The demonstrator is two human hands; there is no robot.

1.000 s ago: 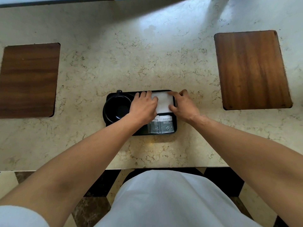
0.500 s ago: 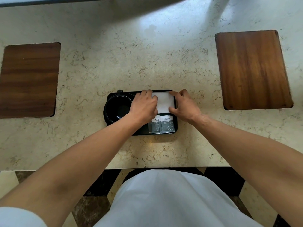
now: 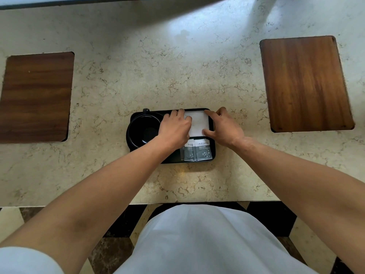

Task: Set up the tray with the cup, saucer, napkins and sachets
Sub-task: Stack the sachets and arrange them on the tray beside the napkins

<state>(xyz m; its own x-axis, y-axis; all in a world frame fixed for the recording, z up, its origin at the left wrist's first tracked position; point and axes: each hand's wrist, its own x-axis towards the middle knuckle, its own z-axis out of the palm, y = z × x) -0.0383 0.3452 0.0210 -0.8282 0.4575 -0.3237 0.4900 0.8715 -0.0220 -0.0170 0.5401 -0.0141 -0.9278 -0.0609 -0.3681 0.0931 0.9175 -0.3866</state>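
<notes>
Lying inset at the far left of the beige marbled stone desk (image 3: 177, 76) is a dark brown rectangular wooden panel (image 3: 35, 96). Near the desk's front edge sits a black rectangular tray (image 3: 213, 135) with rounded corners. In its left part stands a black round cup (image 3: 143, 131), its small handle pointing away from the person; a black saucer rim shows round it (hard to separate from the cup, both being black). The left hand (image 3: 174, 128) lies knuckles-up over the tray's middle, its fingers bent down onto the left edge of a white folded paper napkin (image 3: 198, 124) in the tray's far right corner; whether they pinch it or merely press cannot be told. Just nearer the person, in the tray's near right corner, lie grey printed paper sachets (image 3: 199, 150), overlapping each other. The right hand (image 3: 224, 128) rests at the napkin's right edge, forefinger stretched along the far corner and thumb touching the near corner, fingers fairly straight. At the far right lies a lighter reddish-brown wooden panel (image 3: 306, 84).
</notes>
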